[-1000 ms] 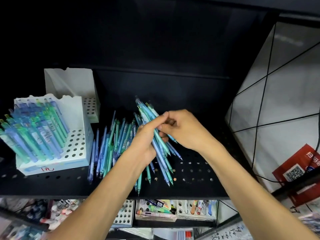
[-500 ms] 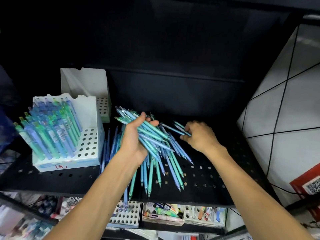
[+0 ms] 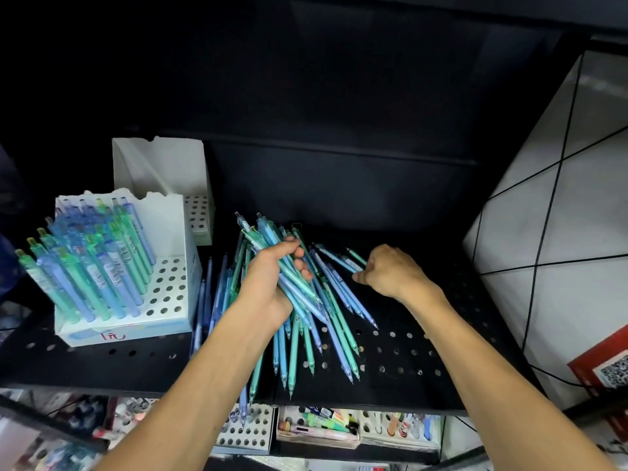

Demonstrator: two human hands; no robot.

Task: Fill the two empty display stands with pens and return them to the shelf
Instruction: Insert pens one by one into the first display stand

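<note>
Left hand (image 3: pixel 268 287) curled tight round a thick bundle of blue and green plastic pens (image 3: pixel 289 283), clicker ends fanned up and back, tips slanting down toward the front edge of the black perforated metal shelf (image 3: pixel 401 355); palm side hidden, only thumb and three fingertips showing over the barrels. Right hand (image 3: pixel 390 270) low over the shelf just right of the bundle, fingers bent inward and pinching at a couple of loose teal and blue pens (image 3: pixel 343 261) lying there; exact count under the fingers not readable. More loose blue pens (image 3: pixel 207 294) flat on the shelf between the bundle and the stands, partly covered by the left wrist. At left, white perforated cardboard display stand with a red scribble on its front (image 3: pixel 166 294), most of its holes filled with upright, back-leaning blue and green pens, the right-hand columns of holes bare. Behind it, second white perforated display stand (image 3: pixel 163 164), tall back panel visible, only a strip of its holed base showing, no pens seen in that strip. Back of the shelf bay lost in shadow. Below the shelf edge, further white holed stands and a tray of mixed stationery (image 3: pixel 316 423), blurred and cut off. At far right, pale tiled wall (image 3: pixel 560 215) and a red sign with a QR code (image 3: pixel 608 368), cropped by the frame.
</note>
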